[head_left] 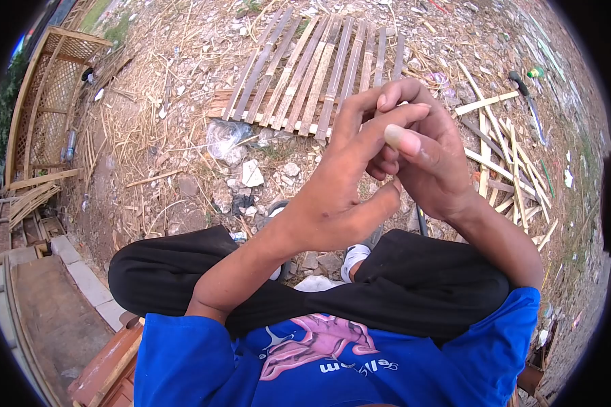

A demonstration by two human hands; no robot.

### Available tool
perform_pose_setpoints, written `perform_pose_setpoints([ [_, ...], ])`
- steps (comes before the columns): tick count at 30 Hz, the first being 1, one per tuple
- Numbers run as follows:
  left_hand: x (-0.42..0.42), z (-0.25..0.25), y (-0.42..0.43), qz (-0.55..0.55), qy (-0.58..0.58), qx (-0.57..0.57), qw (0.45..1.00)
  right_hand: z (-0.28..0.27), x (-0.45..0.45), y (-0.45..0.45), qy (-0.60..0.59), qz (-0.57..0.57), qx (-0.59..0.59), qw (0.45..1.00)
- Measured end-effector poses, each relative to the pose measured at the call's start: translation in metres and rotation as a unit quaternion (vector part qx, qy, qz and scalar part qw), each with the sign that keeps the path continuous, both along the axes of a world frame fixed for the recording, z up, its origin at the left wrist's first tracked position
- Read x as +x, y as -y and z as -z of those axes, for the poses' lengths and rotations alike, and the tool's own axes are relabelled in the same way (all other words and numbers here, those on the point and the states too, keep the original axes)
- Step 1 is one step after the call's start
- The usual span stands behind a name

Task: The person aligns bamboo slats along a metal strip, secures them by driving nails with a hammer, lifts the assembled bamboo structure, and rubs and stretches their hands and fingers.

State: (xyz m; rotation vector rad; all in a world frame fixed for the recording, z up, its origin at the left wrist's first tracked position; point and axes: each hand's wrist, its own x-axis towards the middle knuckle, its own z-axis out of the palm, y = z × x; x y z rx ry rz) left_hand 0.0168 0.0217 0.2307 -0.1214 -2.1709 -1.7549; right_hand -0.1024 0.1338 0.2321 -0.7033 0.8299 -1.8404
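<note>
Left hand: raised at the centre of the frame; its fingers are bent and pressed against those of the other hand, while its thumb is held apart, below.
Right hand: raised right of centre; its fingers are curled in among the left fingers, and its thumb is pointed toward the upper left. Whether anything small is pinched between the two hands cannot be told.
Slatted panel: seen at upper centre, on the ground beyond the hands; narrow wooden slats are laid side by side across a board, and its right part is partly hidden by the fingers.
Loose sticks: scattered at the right, several crossed over one another.
Bladed tool: laid at upper right, black handle uppermost.
Shirt print: a pink figure is printed on the blue shirt, lower centre; white lettering is set beside it, upside down in this view and broken by folds, so the full wording cannot be read.
Wrapper: green and yellow, upper right; any label is too small to be read.
Clear plastic: crumpled, near the panel's lower left edge.
Lattice frame: stood at upper left.
</note>
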Motion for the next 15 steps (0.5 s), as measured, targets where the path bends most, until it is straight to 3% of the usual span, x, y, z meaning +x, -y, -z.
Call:
perform_pose_setpoints([
  [4,-0.001,0.003,-0.003,-0.023,-0.017,-0.029,0.999,0.0,0.009,0.006,-0.092,0.06,0.031,0.993],
  [10,-0.001,0.005,-0.002,-0.016,-0.006,-0.033,0.999,-0.006,0.005,0.003,-0.081,0.046,0.075,0.993],
  [15,-0.002,0.008,0.0,-0.004,-0.018,0.018,1.0,-0.001,-0.001,0.003,0.051,0.023,0.04,0.998],
])
